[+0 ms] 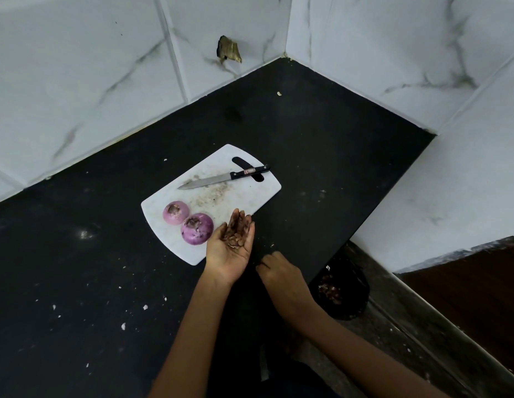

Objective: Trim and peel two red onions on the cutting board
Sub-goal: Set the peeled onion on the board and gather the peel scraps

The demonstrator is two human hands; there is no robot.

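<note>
Left hand [231,248] lay palm-up, flat, cradling onion skins [234,237] (both onions [197,228] peeled); right hand [278,272] curled knuckles-up, grip unclear.

A black counter [307,133] fills the middle of the frame, dotted with pale crumbs [123,326] at lower left. White marble-look wall tiles [77,67] run across the top, with a broken hole [228,49] at upper centre. A dark bin [340,291] holding scraps sits at lower right.

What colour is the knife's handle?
Black, with a small red-and-white label; the knife handle shows in the head view.
</note>
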